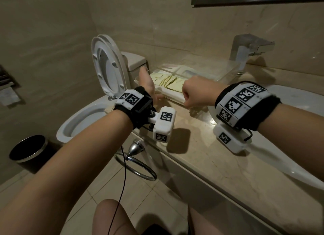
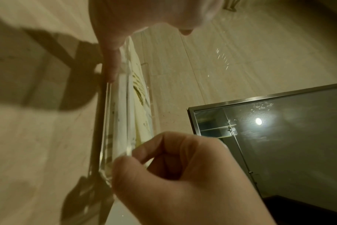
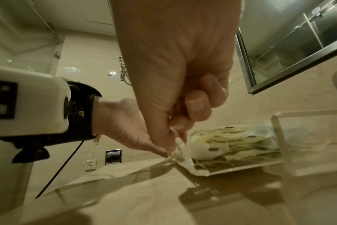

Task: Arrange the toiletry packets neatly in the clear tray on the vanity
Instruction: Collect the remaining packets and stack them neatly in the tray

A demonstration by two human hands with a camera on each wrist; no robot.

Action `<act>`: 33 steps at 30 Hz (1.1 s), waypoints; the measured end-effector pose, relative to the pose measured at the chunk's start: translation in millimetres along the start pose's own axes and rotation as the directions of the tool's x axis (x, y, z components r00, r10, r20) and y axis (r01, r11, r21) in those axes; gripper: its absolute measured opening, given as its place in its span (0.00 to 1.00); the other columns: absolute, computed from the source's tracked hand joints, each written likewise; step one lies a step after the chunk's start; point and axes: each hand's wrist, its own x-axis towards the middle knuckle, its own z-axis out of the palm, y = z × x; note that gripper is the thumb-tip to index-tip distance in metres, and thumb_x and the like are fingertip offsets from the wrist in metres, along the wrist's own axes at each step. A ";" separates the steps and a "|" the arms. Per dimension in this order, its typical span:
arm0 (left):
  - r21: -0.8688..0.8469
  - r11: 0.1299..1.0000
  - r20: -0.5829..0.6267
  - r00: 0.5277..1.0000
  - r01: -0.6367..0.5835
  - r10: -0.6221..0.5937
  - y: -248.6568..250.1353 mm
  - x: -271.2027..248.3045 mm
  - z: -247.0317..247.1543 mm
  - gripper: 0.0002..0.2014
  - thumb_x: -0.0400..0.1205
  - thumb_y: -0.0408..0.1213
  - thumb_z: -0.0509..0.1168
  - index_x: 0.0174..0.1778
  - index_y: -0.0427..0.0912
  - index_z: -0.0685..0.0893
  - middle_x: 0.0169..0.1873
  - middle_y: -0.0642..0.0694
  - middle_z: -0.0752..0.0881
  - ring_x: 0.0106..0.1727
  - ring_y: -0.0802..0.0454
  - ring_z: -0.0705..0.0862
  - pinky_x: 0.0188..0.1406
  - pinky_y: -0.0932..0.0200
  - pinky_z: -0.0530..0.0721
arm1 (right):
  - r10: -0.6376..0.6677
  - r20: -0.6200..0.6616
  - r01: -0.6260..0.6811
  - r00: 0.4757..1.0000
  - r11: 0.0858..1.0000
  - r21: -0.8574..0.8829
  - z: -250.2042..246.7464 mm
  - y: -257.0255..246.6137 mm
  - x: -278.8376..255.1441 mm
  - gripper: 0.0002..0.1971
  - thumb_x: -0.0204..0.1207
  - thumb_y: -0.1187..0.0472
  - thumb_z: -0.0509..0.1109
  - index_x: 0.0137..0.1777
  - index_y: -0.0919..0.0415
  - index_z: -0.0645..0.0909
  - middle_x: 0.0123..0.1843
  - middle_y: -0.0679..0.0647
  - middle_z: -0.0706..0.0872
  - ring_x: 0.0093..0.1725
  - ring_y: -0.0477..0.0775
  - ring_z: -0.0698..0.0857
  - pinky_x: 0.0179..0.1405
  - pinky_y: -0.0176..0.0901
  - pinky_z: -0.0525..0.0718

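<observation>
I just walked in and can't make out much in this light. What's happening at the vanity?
A person is tidying a clear tray of toiletry packets on the vanity counter, beside the sink. The right hand pinches the tray's near corner, while the left hand rests straight fingers along its left end. The packets already lie inside the tray, overlapping; both hands seem to be squaring up the tray itself.
</observation>
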 end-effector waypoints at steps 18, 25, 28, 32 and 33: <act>-0.109 0.994 0.003 1.000 -0.001 0.001 -9.1 17.9 29.9 0.33 0.81 0.58 0.46 0.79 0.44 0.66 0.77 0.39 0.71 0.76 0.38 0.70 0.69 0.37 0.69 | 0.131 -0.063 -0.130 0.989 0.991 0.019 0.6 28.4 9.9 0.06 0.72 0.54 0.73 0.36 0.53 0.83 0.30 0.44 0.78 0.41 0.50 0.81 0.39 0.44 0.78; -0.153 0.988 0.062 0.998 -0.001 0.011 -15.9 18.0 47.1 0.34 0.80 0.57 0.46 0.80 0.44 0.65 0.78 0.40 0.68 0.78 0.42 0.68 0.78 0.43 0.64 | 0.098 -0.136 -0.095 0.986 0.995 0.026 3.3 40.8 13.1 0.06 0.70 0.55 0.75 0.38 0.52 0.80 0.43 0.48 0.77 0.51 0.50 0.75 0.38 0.40 0.69; -0.156 0.988 0.079 0.997 -0.002 0.014 -18.9 18.8 53.0 0.36 0.77 0.58 0.47 0.80 0.43 0.66 0.79 0.40 0.68 0.79 0.43 0.67 0.79 0.44 0.62 | 0.107 -0.143 -0.103 0.984 0.994 0.035 2.9 45.8 14.6 0.16 0.68 0.54 0.76 0.53 0.55 0.77 0.61 0.54 0.74 0.65 0.56 0.71 0.49 0.45 0.71; -0.133 0.991 0.079 0.996 -0.018 0.029 -20.1 19.0 59.5 0.34 0.80 0.56 0.47 0.79 0.42 0.66 0.79 0.41 0.68 0.79 0.44 0.67 0.80 0.46 0.61 | 0.166 -0.127 -0.155 0.978 0.984 0.090 5.8 51.5 21.2 0.30 0.69 0.54 0.76 0.69 0.58 0.70 0.68 0.57 0.75 0.66 0.58 0.75 0.53 0.49 0.76; -0.139 0.990 0.090 0.995 -0.019 0.032 -20.2 20.4 60.4 0.34 0.80 0.56 0.47 0.79 0.42 0.67 0.78 0.40 0.69 0.78 0.43 0.68 0.79 0.45 0.62 | 0.177 -0.122 -0.167 0.977 0.982 0.088 7.5 53.0 23.5 0.31 0.69 0.54 0.76 0.70 0.59 0.70 0.68 0.57 0.76 0.65 0.59 0.77 0.54 0.50 0.78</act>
